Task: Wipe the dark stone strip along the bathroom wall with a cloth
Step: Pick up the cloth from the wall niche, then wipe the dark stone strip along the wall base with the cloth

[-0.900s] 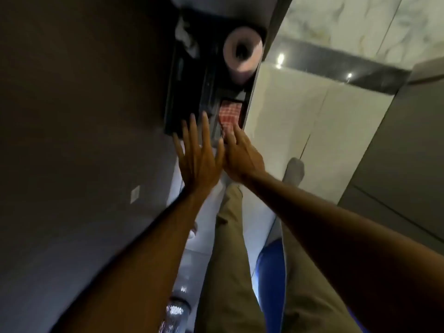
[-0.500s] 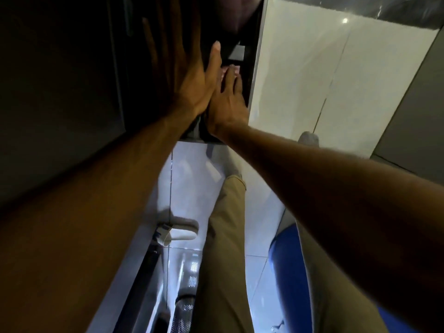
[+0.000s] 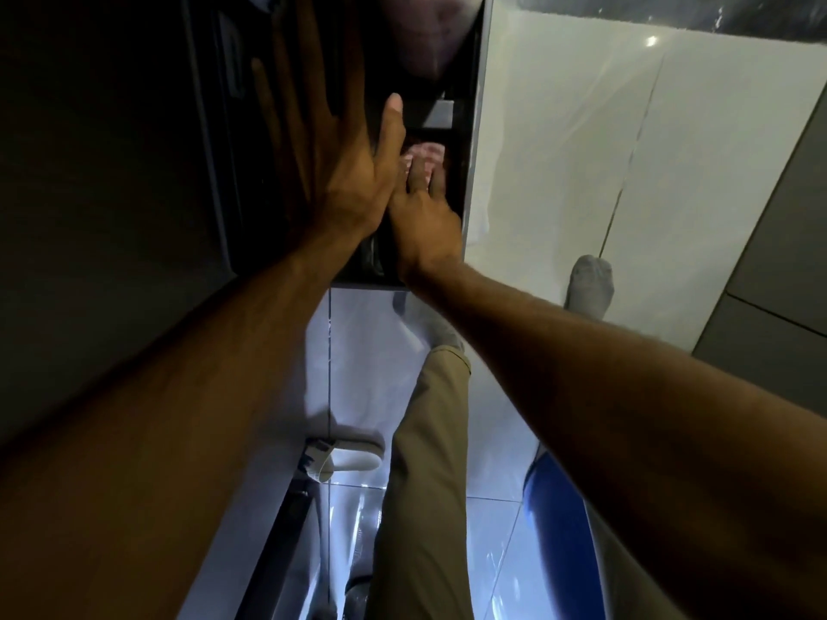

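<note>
My left hand lies flat with fingers spread against the dark panel of a recessed niche in the wall. Beside it, my right hand reaches into the niche, and its fingertips rest on a red-and-white checked cloth. The cloth is mostly hidden by my fingers, so I cannot make out a grip. The dark stone strip runs along the pale wall at the top right, apart from both hands.
Pale glossy wall tiles fill the right. A grey panel stands at the far right. Below are my khaki trouser leg, a grey-socked foot, a blue object and a white fitting.
Both hands have gone deeper into the niche and the view has closed in; the toilet roll has left the view. My right fingers now lie on the cloth.
</note>
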